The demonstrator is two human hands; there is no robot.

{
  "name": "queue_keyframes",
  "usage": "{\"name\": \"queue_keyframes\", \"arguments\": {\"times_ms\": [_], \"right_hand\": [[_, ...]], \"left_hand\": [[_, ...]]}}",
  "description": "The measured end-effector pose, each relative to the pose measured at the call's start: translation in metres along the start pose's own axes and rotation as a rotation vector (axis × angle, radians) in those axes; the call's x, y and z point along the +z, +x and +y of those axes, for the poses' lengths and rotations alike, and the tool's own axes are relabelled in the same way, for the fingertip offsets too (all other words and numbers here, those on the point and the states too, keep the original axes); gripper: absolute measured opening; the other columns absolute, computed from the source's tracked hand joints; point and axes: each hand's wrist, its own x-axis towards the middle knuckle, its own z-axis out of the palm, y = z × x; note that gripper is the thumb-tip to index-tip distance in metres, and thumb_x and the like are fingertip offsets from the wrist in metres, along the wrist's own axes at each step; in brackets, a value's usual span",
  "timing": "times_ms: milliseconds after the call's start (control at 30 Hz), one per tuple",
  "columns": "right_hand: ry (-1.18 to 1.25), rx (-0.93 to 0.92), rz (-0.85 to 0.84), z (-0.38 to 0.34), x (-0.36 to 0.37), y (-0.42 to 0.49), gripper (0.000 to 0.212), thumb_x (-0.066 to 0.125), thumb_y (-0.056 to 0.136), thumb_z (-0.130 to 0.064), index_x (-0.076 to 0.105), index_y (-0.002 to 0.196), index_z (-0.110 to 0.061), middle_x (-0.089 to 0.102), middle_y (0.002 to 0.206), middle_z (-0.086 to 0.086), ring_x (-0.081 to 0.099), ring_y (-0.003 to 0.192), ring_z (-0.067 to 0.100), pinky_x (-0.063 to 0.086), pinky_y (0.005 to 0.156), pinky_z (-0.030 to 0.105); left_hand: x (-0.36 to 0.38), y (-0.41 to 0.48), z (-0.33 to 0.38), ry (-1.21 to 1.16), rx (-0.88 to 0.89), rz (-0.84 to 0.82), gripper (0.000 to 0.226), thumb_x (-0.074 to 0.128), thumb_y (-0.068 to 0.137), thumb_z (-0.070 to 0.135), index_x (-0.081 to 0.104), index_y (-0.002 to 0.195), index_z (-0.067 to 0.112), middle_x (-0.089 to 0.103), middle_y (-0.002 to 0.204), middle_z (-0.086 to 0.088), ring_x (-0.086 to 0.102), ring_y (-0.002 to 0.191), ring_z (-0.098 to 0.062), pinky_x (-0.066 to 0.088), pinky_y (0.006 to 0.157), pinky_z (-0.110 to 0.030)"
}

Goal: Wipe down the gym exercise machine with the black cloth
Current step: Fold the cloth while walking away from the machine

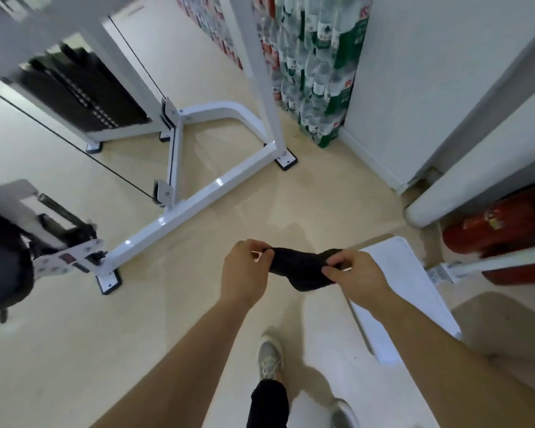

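Pinching 1 black cloth point(300, 268) w/ 2 hands: left hand point(244, 270), right hand point(354, 273).

- A red letter "K" stands on the stacked shrink-wrapped packs of clear plastic water bottles point(318, 72), far beyond the grip on the black cloth point(300, 268) and slightly right; their green labels are unreadable.
- On the red cylindrical fire extinguisher point(501, 230), right of the grip, the label is too blurred to read.

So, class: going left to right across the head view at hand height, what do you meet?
First the machine foot → left hand → black cloth → right hand → red fire extinguisher.
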Motion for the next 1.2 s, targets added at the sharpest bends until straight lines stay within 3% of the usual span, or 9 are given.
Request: {"name": "queue_keyframes", "arguments": {"times_ms": [100, 267, 367, 500, 567, 733, 867, 1000, 1200], "right_hand": [[-0.063, -0.050, 0.008, -0.010, -0.015, -0.069, 0.010, 0.073, 0.088, -0.017, 0.068, 0.091, -0.025, 0.067, 0.093, -0.011, 0.062, 0.087, 0.005, 0.041, 0.067, 0.016], [-0.137, -0.096, -0.078, -0.039, -0.020, -0.182, 0.025, 0.060, 0.097, -0.020, 0.064, 0.119, -0.030, 0.064, 0.105, -0.013, 0.062, 0.100, 0.009, 0.046, 0.080, 0.016], [-0.205, -0.171, -0.144, -0.066, -0.006, -0.245, 0.034, 0.058, 0.096, -0.019, 0.059, 0.127, -0.030, 0.062, 0.106, -0.015, 0.063, 0.101, 0.012, 0.049, 0.086, 0.023], [-0.198, -0.290, -0.234, -0.102, 0.036, -0.309, 0.026, 0.068, 0.091, -0.024, 0.064, 0.117, -0.029, 0.066, 0.111, -0.009, 0.066, 0.100, 0.011, 0.054, 0.091, 0.032], [-0.183, -0.367, -0.254, -0.119, 0.064, -0.332, 0.020, 0.077, 0.084, -0.029, 0.066, 0.100, -0.026, 0.067, 0.103, -0.007, 0.067, 0.091, 0.010, 0.055, 0.081, 0.032], [-0.333, -0.467, -0.321, -0.159, 0.143, -0.391, 0.048, 0.076, 0.058, -0.065, 0.058, 0.081, -0.027, 0.056, 0.107, -0.004, 0.065, 0.078, 0.007, 0.047, 0.063, 0.022], [-0.396, -0.571, -0.444, -0.195, 0.197, -0.435, 0.029, 0.080, 0.076, -0.046, 0.061, 0.085, -0.027, 0.050, 0.107, -0.015, 0.062, 0.085, 0.005, 0.048, 0.065, 0.021], [-0.424, -0.636, -0.745, -0.230, 0.244, -0.469, 0.003, 0.073, 0.088, -0.031, 0.071, 0.087, -0.028, 0.071, 0.088, -0.010, 0.068, 0.084, 0.014, 0.054, 0.075, 0.028], [-0.438, -0.689, -1.042, -0.265, 0.328, -0.524, 0.020, 0.081, 0.083, -0.031, 0.069, 0.095, -0.021, 0.073, 0.095, -0.007, 0.069, 0.087, 0.008, 0.054, 0.074, 0.022]], "left_hand": [[-0.032, -0.076, 0.011, -0.026, -0.011, 0.037, 0.010, 0.071, 0.089, 0.021, 0.073, 0.091, 0.031, 0.071, 0.100, 0.013, 0.065, 0.096, -0.007, 0.043, 0.083, -0.019], [-0.101, -0.190, 0.032, -0.153, -0.094, 0.124, 0.014, 0.070, 0.086, 0.018, 0.076, 0.083, 0.030, 0.073, 0.080, 0.018, 0.066, 0.075, 0.005, 0.041, 0.061, -0.004], [-0.144, -0.248, 0.034, -0.254, -0.083, 0.142, 0.014, 0.069, 0.086, 0.015, 0.076, 0.083, 0.027, 0.074, 0.082, 0.012, 0.069, 0.072, -0.007, 0.053, 0.064, -0.020], [-0.204, -0.311, 0.020, -0.405, -0.069, 0.132, 0.013, 0.067, 0.089, 0.007, 0.076, 0.085, 0.016, 0.076, 0.077, 0.001, 0.074, 0.074, -0.015, 0.062, 0.072, -0.033], [-0.233, -0.338, 0.005, -0.493, -0.083, 0.147, 0.012, 0.068, 0.090, 0.004, 0.077, 0.088, 0.012, 0.077, 0.079, -0.002, 0.075, 0.077, -0.018, 0.062, 0.077, -0.032], [-0.302, -0.409, -0.039, -0.671, -0.176, 0.231, 0.010, 0.069, 0.091, 0.004, 0.077, 0.095, 0.007, 0.077, 0.084, -0.009, 0.075, 0.083, -0.021, 0.060, 0.075, -0.025], [-0.347, -0.449, -0.075, -0.771, -0.206, 0.313, 0.017, 0.065, 0.093, 0.002, 0.075, 0.106, 0.006, 0.078, 0.093, -0.010, 0.075, 0.091, -0.021, 0.059, 0.082, -0.026], [-0.379, -0.483, -0.102, -0.838, -0.255, 0.509, 0.026, 0.063, 0.089, -0.006, 0.072, 0.112, 0.003, 0.076, 0.100, -0.014, 0.075, 0.092, -0.023, 0.059, 0.080, -0.025], [-0.426, -0.523, -0.140, -0.759, -0.364, 0.859, 0.014, 0.075, 0.082, 0.007, 0.078, 0.092, 0.017, 0.077, 0.085, -0.002, 0.075, 0.081, -0.018, 0.060, 0.076, -0.032]]}}
